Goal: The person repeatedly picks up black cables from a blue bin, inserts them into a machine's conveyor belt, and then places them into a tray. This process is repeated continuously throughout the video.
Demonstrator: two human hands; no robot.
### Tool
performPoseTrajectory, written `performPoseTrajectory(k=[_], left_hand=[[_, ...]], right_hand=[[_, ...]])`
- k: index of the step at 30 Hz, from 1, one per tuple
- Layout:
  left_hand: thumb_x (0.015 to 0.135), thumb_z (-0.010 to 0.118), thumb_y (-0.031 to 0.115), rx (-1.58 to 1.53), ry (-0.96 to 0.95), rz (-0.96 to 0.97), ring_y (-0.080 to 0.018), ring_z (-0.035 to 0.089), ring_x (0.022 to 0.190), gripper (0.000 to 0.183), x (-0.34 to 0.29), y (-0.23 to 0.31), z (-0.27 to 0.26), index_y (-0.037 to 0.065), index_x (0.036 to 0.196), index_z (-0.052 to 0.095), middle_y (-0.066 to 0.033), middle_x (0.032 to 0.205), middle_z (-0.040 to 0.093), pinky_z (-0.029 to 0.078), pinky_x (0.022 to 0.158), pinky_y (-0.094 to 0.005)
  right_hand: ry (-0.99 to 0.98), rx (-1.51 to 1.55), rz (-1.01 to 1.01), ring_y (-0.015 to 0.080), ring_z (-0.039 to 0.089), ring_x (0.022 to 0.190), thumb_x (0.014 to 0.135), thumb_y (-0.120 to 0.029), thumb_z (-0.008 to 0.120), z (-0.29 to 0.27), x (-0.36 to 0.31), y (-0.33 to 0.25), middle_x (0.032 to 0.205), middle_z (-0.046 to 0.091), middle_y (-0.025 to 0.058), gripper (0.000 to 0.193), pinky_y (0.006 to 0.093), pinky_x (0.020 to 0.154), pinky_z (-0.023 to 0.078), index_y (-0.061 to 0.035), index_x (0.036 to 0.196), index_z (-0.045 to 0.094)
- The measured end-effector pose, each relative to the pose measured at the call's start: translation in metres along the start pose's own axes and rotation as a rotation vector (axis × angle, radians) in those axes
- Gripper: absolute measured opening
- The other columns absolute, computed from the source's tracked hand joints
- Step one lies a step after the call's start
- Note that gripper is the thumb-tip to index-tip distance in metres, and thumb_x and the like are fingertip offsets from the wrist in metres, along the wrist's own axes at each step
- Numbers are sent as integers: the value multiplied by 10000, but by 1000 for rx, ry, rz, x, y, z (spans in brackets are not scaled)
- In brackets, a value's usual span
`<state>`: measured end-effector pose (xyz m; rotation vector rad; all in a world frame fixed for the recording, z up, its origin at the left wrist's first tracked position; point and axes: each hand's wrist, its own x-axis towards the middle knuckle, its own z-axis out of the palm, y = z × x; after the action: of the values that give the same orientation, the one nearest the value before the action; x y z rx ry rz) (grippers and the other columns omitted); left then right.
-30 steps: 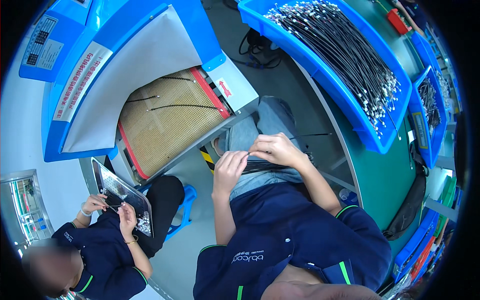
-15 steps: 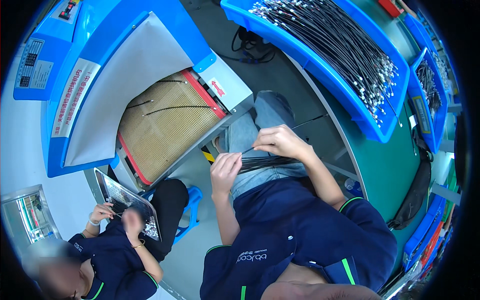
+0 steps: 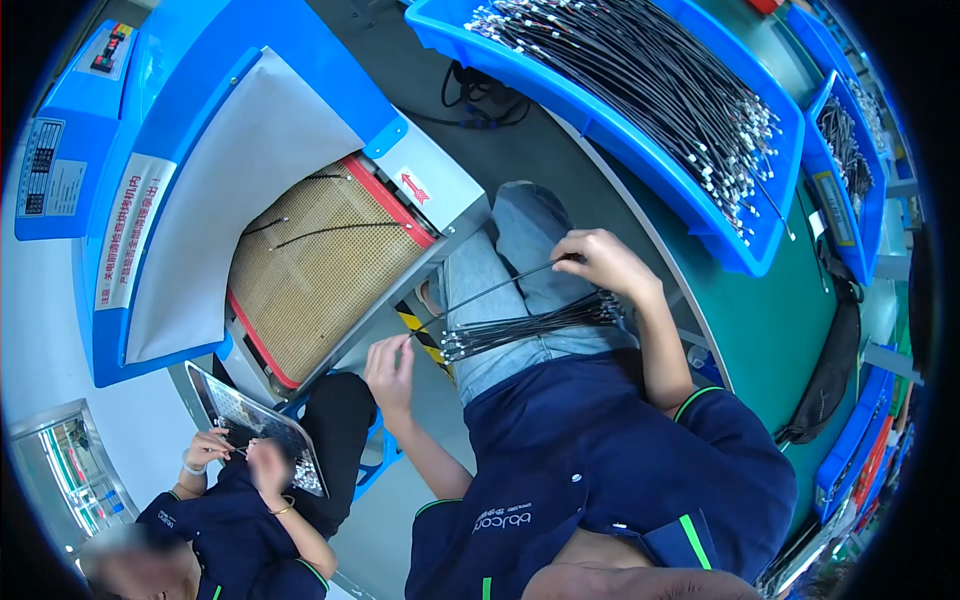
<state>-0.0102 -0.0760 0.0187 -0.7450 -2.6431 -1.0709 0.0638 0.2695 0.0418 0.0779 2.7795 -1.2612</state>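
Observation:
A thin black cable (image 3: 490, 295) is stretched at a slant above my lap. Its lower left end meets the fingertips of my left hand (image 3: 391, 374), which are closed on it. My right hand (image 3: 612, 264) pinches the cable near its upper right end. Beneath it, a bundle of black cables (image 3: 530, 328) with small light connectors lies across my thighs. Left of my hands, several black cables (image 3: 335, 231) rest on the tan mesh belt (image 3: 330, 285) of a blue machine (image 3: 345, 50).
A blue bin (image 3: 690, 225) heaped with black cables stands on the green table (image 3: 760, 330) at right, beside a smaller blue bin (image 3: 850, 235). At lower left, a seated co-worker (image 3: 225, 530) handles cables over a tray (image 3: 312, 455). A black pouch (image 3: 825, 375) hangs by the table.
My hands have moved apart, the left toward the lower left and the right slightly up, so the cable now spans between them. The bundle on my lap is more exposed. The whole view has shifted slightly.

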Motion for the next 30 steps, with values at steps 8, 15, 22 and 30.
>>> performPoseTrajectory(k=[8,15,22,30], left_hand=[[727,690,-51,26,24,-17,-261,622,754,149,-4,-11,-10,8,852,635,-108,815,648,496,682,-335],[723,688,-67,5,41,-64,-240,619,734,161,-7,-13,-17,5,858,636,-103,802,647,496,671,-325],[773,654,-57,10,87,-14,-198,599,693,110,-8,-16,-25,-10,868,628,-98,796,636,467,618,-276],[767,647,-67,22,116,-5,-225,613,717,114,-10,-13,-37,-17,869,629,-113,812,640,486,659,-294]], right_hand=[[167,129,-77,288,626,798,799,-100,665,1,-3,-5,856,630,120,160,361,712,507,-19,935,640],[242,139,-211,258,644,780,806,-88,677,1,-5,-4,862,645,101,128,333,674,521,-17,912,672],[237,149,-184,246,650,770,818,-145,679,9,-4,-5,835,654,92,146,331,659,521,-22,897,678],[192,197,-189,182,628,708,785,-90,717,7,-8,-8,786,660,68,85,293,596,488,-27,832,684]])
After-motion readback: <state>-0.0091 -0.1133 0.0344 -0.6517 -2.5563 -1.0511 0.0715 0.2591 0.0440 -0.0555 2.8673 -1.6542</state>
